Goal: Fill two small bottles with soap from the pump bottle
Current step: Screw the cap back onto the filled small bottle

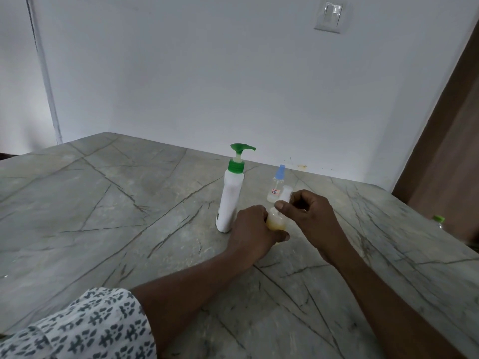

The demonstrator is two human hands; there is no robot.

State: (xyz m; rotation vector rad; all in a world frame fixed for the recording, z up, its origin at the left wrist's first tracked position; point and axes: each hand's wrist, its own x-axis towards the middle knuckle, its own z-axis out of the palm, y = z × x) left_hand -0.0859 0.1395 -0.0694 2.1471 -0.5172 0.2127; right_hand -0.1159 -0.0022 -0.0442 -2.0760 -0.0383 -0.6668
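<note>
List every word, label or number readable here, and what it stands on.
Blue-capped bottle: red-bordered white label with two dark characters, too blurred to read.
Pump bottle: dark mark near its base, unreadable.
Soap-filled bottle in the left hand, white cap in the right hand: no text visible.

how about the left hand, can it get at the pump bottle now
Probably yes: the pump bottle stands right beside the left hand, nothing between, though that hand grips the small bottle and must release it first.
</note>
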